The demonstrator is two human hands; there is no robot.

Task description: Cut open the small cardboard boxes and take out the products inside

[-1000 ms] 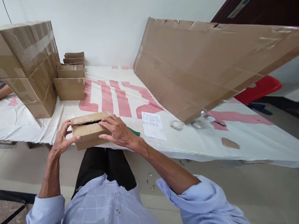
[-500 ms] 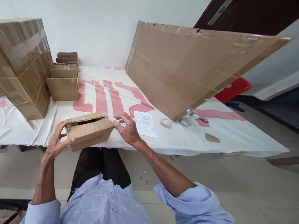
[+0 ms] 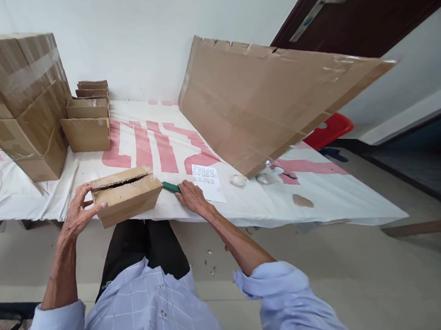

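A small cardboard box (image 3: 127,203) rests near the table's front edge, with a dark gap running along its top between the flaps. My left hand (image 3: 78,211) grips its left end, the thumb along the near side and the fingers at the back corner. To the right of the box, my right hand (image 3: 192,196) is closed around a slim green tool that looks like a box cutter (image 3: 170,187). The tool's far end points at the box's right corner; no blade can be made out. A paper sheet with small drawn marks (image 3: 208,183) lies just beyond my right hand.
Taped cartons (image 3: 33,101) are stacked at the left, beside a row of open small boxes (image 3: 87,135). A large cardboard sheet (image 3: 261,93) leans at the back right. Tape rolls (image 3: 238,180) and a cardboard scrap (image 3: 302,201) lie on the cloth-covered table (image 3: 342,197). Behind stands a red stool (image 3: 328,131).
My right hand has left the box's right corner and now holds the green box cutter beside it. My left hand keeps its grip on the box. The whole view has shifted slightly.
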